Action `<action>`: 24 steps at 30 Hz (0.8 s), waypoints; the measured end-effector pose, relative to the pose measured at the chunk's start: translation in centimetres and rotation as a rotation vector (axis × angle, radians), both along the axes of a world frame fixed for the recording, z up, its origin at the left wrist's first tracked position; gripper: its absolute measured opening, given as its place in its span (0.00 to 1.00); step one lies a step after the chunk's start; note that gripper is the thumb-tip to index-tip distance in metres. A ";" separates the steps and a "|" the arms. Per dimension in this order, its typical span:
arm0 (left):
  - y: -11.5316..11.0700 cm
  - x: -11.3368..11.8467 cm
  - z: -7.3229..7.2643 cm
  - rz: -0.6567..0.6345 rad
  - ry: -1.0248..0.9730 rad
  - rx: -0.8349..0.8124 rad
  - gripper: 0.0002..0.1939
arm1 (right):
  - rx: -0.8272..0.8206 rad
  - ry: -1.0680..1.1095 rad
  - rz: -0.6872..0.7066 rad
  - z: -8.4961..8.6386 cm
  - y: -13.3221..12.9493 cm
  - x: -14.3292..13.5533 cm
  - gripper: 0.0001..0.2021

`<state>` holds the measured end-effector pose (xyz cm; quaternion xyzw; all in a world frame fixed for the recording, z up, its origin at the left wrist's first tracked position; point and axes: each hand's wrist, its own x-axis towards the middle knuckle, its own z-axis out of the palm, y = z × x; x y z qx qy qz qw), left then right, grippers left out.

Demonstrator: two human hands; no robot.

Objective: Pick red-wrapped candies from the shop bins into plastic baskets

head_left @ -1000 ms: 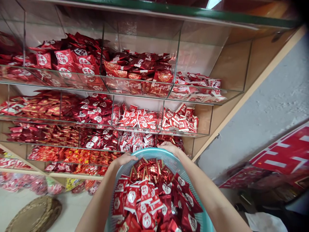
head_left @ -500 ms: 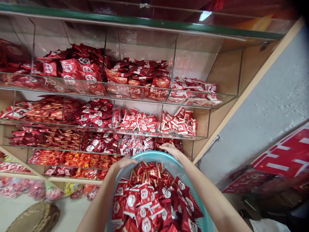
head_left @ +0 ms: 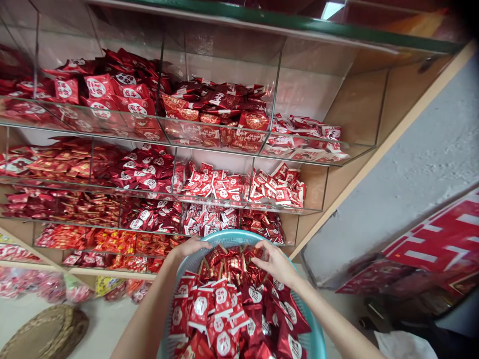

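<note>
A light-blue plastic basket [head_left: 316,326] full of small wrapped packets is in front of me. My left hand [head_left: 190,247] is closed over its far left rim. My right hand [head_left: 276,263] is inside the far right side, thumb and fingers apart, close to the shiny red and gold packets [head_left: 235,263]; I cannot tell whether the fingertips touch them. Nearer to me lie red packets with white labels [head_left: 220,299], with dark red packets [head_left: 290,309] to their right.
Beyond the basket rise tiered shelves with clear dividers, holding red packet piles [head_left: 213,182]. A glass shelf edge [head_left: 243,19] runs overhead. To the right is a grey wall [head_left: 411,149] with a red sign [head_left: 441,234]. A round woven stool [head_left: 47,331] stands on the floor at left.
My right hand has left the basket's far rim and moved inside over the packets. My left hand stays on the rim. The view has shifted slightly.
</note>
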<state>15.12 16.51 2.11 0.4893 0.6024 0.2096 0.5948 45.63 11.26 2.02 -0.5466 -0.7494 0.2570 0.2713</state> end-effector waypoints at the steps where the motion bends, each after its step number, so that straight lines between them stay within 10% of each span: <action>1: 0.0 0.0 0.1 0.000 -0.004 0.001 0.16 | 0.012 -0.042 0.010 -0.1 -0.4 -0.2 0.15; 10: -0.1 -0.1 0.2 0.012 0.002 0.003 0.14 | 0.187 -0.071 -0.097 1.6 1.9 -0.1 0.15; 17: 0.2 -0.2 -0.5 -0.004 0.018 -0.003 0.17 | -0.138 -0.230 -0.462 0.1 10.2 0.5 0.16; 24: 0.1 -0.3 -0.3 0.008 0.043 0.032 0.17 | -0.305 -0.372 -0.569 -0.3 12.9 -1.8 0.27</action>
